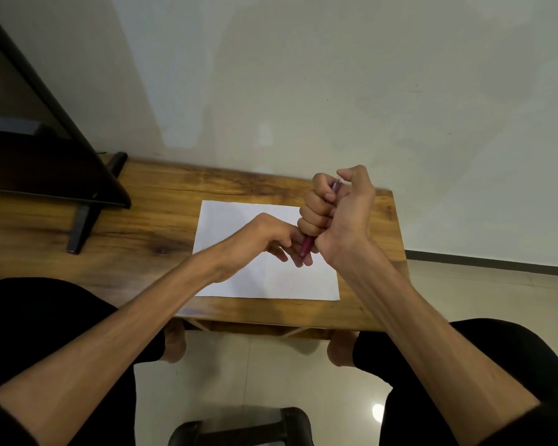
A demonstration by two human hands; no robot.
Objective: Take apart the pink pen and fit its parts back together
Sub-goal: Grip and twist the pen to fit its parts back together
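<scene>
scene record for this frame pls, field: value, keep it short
surface: wooden table
under hands: white paper sheet, flat on the table
pen: pink pen, held above the sheet, tilted, mostly hidden in the fist
right hand: fist closed around the pen
left hand: fingertips at the pen's lower end
loose parts: none visible
left edge: dark screen on stand

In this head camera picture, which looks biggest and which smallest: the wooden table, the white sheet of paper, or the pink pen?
Largest to smallest as they look here:
1. wooden table
2. white sheet of paper, lying on the table
3. pink pen, mostly hidden inside the right hand, with the left hand at its lower end, so its full length is unclear.
</scene>
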